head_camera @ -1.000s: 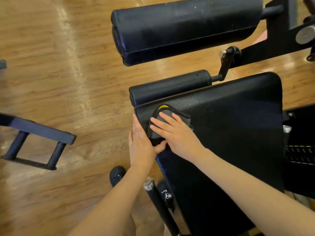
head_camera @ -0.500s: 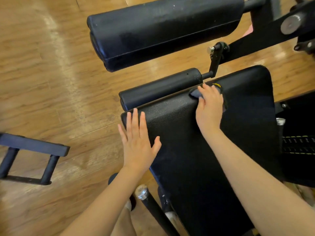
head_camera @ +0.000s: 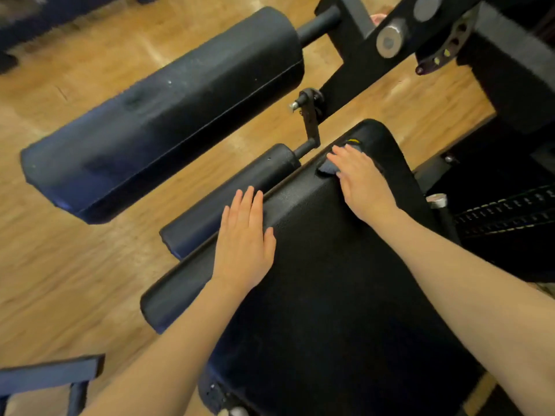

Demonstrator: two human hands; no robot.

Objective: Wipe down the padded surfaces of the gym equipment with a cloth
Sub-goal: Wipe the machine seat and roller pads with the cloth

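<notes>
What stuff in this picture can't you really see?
Head view only:
- cloth: mostly hidden under the right hand; only a grey edge and a yellow bit show.
- seat pad: near end cut off by the bottom edge, partly covered by both forearms.
- large roller pad: blurred, so dirt can't be judged.
- left hand: palm contact hidden.

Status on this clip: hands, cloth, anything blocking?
Left hand flat on pad, holding nothing. Right hand pressing cloth at pad's far edge. Nothing in the way.

Two hands (head_camera: 244,247), one cloth (head_camera: 327,169), three black pads (head_camera: 330,295) (two are rollers)
</notes>
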